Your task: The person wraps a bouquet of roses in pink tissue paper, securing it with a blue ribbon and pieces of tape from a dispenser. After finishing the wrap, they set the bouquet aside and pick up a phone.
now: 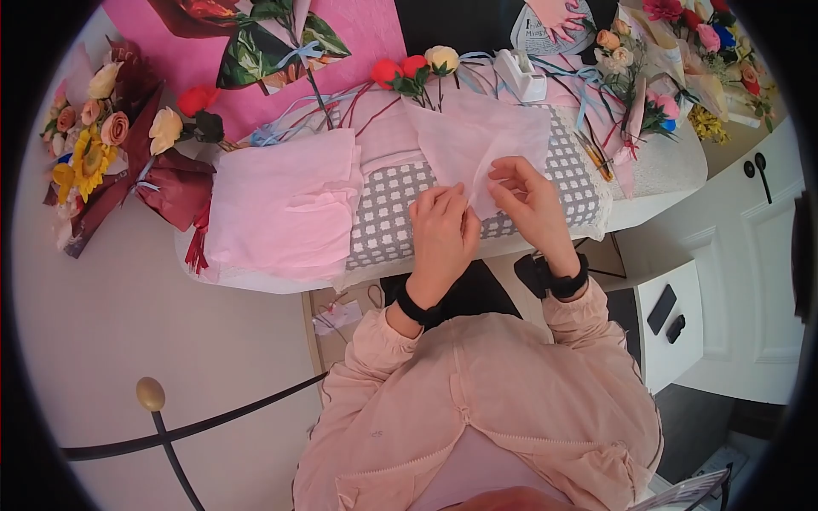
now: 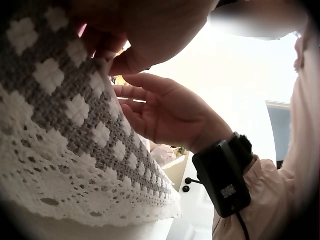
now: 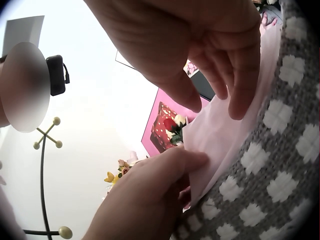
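A pink tissue sheet (image 1: 477, 128) lies at the middle of the table, its lower corner between the two hands. The left hand (image 1: 445, 234) pinches that corner; its thumb lies on the sheet (image 3: 220, 130) in the right wrist view. The right hand (image 1: 535, 204) is beside it with fingers apart and slightly bent, touching or just above the sheet's right part. In the left wrist view the right hand (image 2: 170, 112) shows its palm, nothing gripped. Beneath lies a grey cloth with white squares (image 1: 388, 213).
A stack of pink sheets (image 1: 281, 213) lies left. Red and cream flowers (image 1: 413, 66) stand behind the sheet, near a white tape dispenser (image 1: 521, 77). Bouquets fill both ends, such as a dark red wrapped one (image 1: 175, 192). Pens (image 1: 596, 157) lie right; blue ribbons (image 1: 281, 132) trail behind.
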`<state>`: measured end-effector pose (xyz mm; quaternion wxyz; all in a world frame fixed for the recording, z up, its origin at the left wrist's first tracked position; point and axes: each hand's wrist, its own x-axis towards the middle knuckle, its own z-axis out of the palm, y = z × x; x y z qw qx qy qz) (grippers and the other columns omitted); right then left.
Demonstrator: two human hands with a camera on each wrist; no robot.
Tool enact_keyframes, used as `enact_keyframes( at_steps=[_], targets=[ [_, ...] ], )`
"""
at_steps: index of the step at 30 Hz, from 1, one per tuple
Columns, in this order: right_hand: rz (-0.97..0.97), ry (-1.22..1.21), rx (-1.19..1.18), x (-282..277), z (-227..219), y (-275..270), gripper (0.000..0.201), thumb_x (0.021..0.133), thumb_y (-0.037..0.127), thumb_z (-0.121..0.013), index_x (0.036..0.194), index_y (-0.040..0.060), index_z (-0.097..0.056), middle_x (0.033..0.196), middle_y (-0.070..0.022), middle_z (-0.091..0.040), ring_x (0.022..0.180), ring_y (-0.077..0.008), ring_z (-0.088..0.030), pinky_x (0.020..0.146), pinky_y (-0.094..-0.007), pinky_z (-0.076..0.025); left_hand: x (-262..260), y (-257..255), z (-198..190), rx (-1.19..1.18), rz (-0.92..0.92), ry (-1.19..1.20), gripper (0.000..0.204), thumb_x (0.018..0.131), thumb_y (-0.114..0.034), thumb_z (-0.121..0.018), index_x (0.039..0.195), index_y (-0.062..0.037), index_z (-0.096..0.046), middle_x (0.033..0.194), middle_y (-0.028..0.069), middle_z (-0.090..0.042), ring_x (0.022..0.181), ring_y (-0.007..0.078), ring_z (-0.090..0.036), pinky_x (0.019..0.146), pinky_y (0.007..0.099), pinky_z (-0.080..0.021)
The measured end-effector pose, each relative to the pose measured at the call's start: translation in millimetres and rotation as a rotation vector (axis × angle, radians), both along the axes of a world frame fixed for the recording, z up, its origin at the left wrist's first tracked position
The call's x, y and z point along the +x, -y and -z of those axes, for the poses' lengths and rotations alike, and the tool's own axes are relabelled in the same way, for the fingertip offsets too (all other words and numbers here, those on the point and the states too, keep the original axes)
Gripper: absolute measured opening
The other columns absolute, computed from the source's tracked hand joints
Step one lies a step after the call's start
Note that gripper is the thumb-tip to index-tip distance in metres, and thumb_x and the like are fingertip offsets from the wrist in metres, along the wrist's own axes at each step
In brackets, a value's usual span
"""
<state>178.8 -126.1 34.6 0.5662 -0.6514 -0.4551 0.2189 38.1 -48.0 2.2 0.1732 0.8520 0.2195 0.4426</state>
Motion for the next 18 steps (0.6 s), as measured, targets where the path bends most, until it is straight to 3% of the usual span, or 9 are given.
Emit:
enact_keyframes(
  at_steps=[4,10,13,14,18],
  targets=[
    [-0.057,-0.11,0.038,5,12,-1,0.036,0.086,-0.005,-0.057,0.121,-0.0003,-0.05,0.113,-0.0086,-0.059,0.09,-0.0117,-0.061,0.074,-0.0256,-0.053,-2,-1,2,-0.035,0.024,0.004,0.013,0.077,-0.006,-0.061,0.088,0.0006,-0.062,0.102,0.0145,-0.068,0.092,0.0311,-0.057,0.081,0.0407,-0.039],
    [0.094,-0.138,0.152,24,0,-5,0.045,0.078,-0.007,-0.056,0.121,0.0062,-0.054,0.128,-0.0109,-0.049,0.087,-0.0138,-0.06,0.071,-0.0248,-0.05,-3,2,1,0.021,0.007,-0.011,0.012,0.076,-0.008,-0.063,0.087,-0.0027,-0.063,0.106,0.0134,-0.068,0.093,0.0301,-0.058,0.085,0.0418,-0.039],
    [-0.159,0.139,0.034,60,-15,-8,0.049,0.071,-0.011,-0.053,0.116,0.0084,-0.06,0.135,-0.0076,-0.044,0.083,-0.012,-0.058,0.069,-0.0239,-0.048,-2,7,0,0.071,-0.025,-0.027,0.013,0.075,-0.01,-0.066,0.087,-0.004,-0.063,0.107,0.0128,-0.067,0.093,0.0297,-0.058,0.089,0.0432,-0.039],
    [-0.218,0.132,-0.016,69,-20,-11,0.041,0.068,-0.011,-0.052,0.102,0.0068,-0.066,0.131,-0.005,-0.05,0.082,-0.0114,-0.058,0.068,-0.023,-0.047,-2,9,0,0.079,-0.034,-0.031,0.012,0.076,-0.01,-0.066,0.086,-0.0041,-0.063,0.106,0.0127,-0.067,0.093,0.0297,-0.058,0.091,0.0438,-0.039],
    [-0.426,0.195,-0.181,94,-32,-20,0.032,0.067,-0.012,-0.052,0.09,0.0033,-0.069,0.129,-0.0059,-0.054,0.086,-0.0117,-0.058,0.07,-0.023,-0.046,-1,11,4,0.089,-0.054,-0.018,0.01,0.077,-0.009,-0.067,0.085,-0.0041,-0.063,0.103,0.0118,-0.067,0.091,0.0293,-0.059,0.097,0.0457,-0.038]
  ],
)
